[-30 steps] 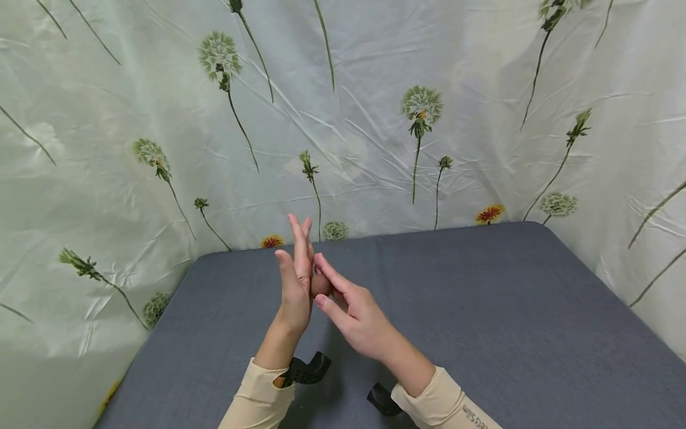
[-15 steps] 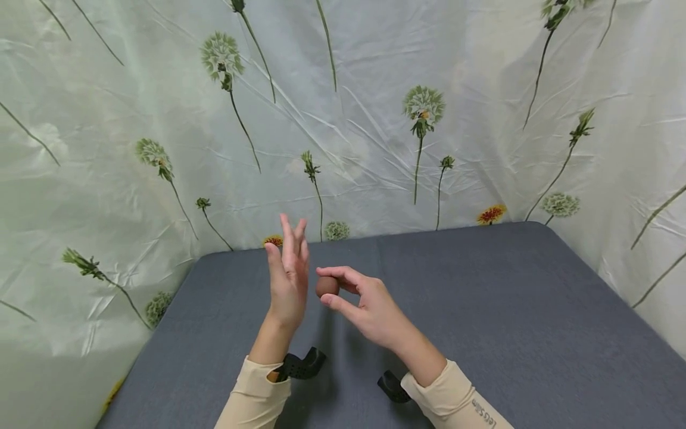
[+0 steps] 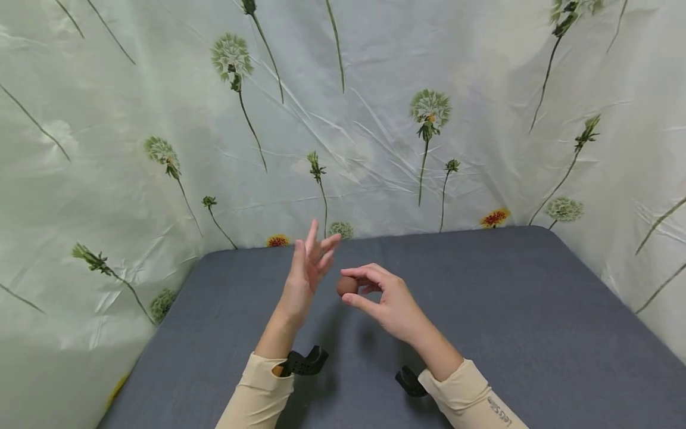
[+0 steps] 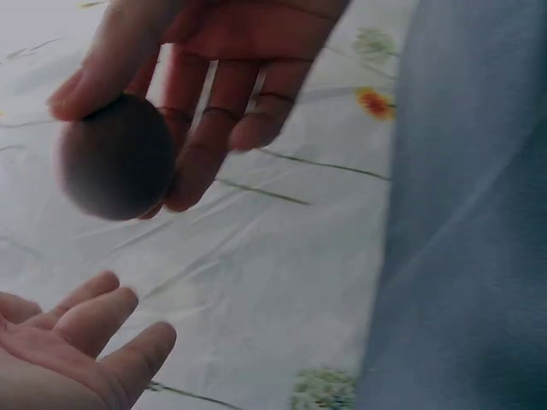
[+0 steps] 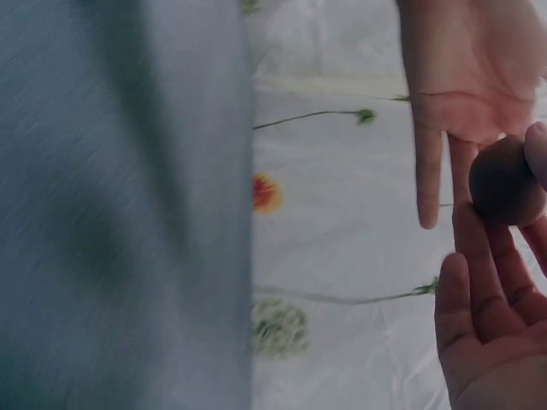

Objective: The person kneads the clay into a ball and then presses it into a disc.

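A small brown ball (image 3: 347, 286), smooth and round, is pinched between the thumb and fingers of my right hand (image 3: 393, 301) above the table. To its left, my left hand (image 3: 306, 280) is raised with fingers spread and palm turned toward the ball, a small gap between them. In the left wrist view the ball (image 4: 118, 158) looks dark, thumb on top and fingers behind it, with the left hand (image 4: 77, 342) below. From the right wrist, the ball (image 5: 507, 181) overlaps the left hand (image 5: 479, 77) behind it.
A grey cloth-covered table (image 3: 482, 310) spreads beneath both hands, their shadows falling on it. Behind it hangs a pale curtain (image 3: 364, 119) printed with dandelions and flowers. Black wrist mounts (image 3: 308, 361) sit at the cream sleeve cuffs (image 3: 447, 387).
The ball was between both palms a second ago. My right hand has drawn it away to the right, and the left hand has come off it, turned and spread its fingers.
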### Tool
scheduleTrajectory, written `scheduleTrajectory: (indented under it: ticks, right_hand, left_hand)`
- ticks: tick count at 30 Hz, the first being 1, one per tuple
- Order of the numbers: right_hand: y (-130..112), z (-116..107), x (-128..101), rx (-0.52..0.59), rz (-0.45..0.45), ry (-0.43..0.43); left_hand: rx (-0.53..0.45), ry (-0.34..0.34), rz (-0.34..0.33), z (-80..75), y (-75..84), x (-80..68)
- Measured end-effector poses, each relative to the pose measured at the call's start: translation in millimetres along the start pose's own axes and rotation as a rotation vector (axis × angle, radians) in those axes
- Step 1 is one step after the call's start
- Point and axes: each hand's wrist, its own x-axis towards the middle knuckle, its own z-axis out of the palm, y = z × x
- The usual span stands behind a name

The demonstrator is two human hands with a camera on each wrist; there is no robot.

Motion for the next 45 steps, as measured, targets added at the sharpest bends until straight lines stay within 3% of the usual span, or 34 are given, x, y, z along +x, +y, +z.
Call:
scheduleTrajectory:
  ticks: [3,8,16,25,36,45]
  right_hand:
    - [10.3,-9.6,-8.5,-0.036,0.024,-0.016]
    - [27.8,-26.7,-21.3,-0.106,0.075,-0.032]
    - [53.0,-58.2,-42.6,-0.209,0.153,-0.059]
    - [68.5,-85.1,-54.1,-0.289,0.222,-0.184]
    - [73.8,-94.2,-65.9,-0.343,0.205,-0.313]
    - [73.5,-96.2,-67.3,-0.328,0.195,-0.343]
  left_hand:
    - [0.032,-0.060,-0.037,6.0,-9.2,1.8]
    - [0.071,-0.075,-0.080,6.4,-20.9,-2.4]
    - [0.117,-0.105,-0.159,-8.8,-32.8,-16.8]
    - [0.193,-0.109,-0.157,-26.6,-46.2,-34.2]
    - [0.203,-0.092,-0.218,-36.8,-49.9,-48.1]
    - [0.207,-0.093,-0.223,-40.2,-50.9,-51.4]
